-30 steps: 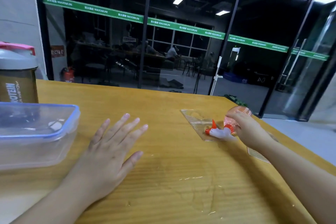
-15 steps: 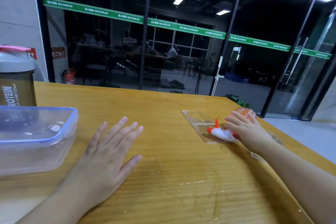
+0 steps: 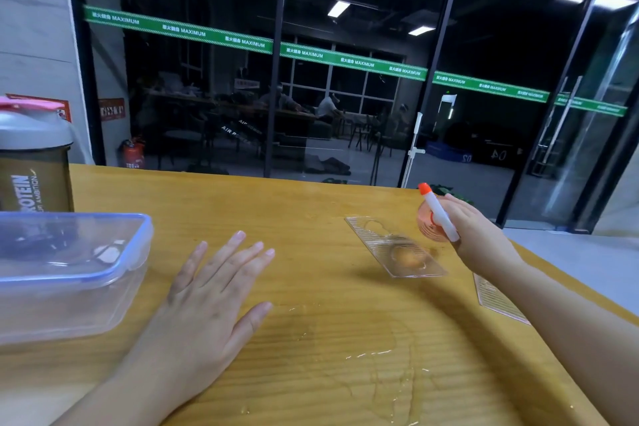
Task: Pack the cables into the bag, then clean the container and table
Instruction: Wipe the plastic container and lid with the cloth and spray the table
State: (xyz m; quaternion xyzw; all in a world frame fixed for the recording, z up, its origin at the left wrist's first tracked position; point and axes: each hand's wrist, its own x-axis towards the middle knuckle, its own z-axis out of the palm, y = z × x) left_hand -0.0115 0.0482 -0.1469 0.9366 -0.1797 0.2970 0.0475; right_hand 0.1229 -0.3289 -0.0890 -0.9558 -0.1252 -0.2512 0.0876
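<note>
My right hand (image 3: 480,235) holds a small orange spray bottle (image 3: 430,223) with a white trigger head and orange tip, lifted just above the wooden table (image 3: 311,204) at the right. My left hand (image 3: 211,290) lies flat on the table with fingers spread, holding nothing. A clear plastic container with a blue-rimmed lid (image 3: 69,270) stands at the left; dark items show dimly through it. A wet patch (image 3: 380,356) with droplets shines on the wood between my arms.
A clear ribbed plastic packaging piece (image 3: 394,245) lies under the bottle, and another (image 3: 498,301) sits partly under my right forearm near the table's right edge. A brown protein shaker with grey lid (image 3: 31,162) stands at far left. Glass walls lie beyond.
My right hand has lifted the spray bottle off the clear packaging and turned it so the nozzle points up. My left hand stays flat in place.
</note>
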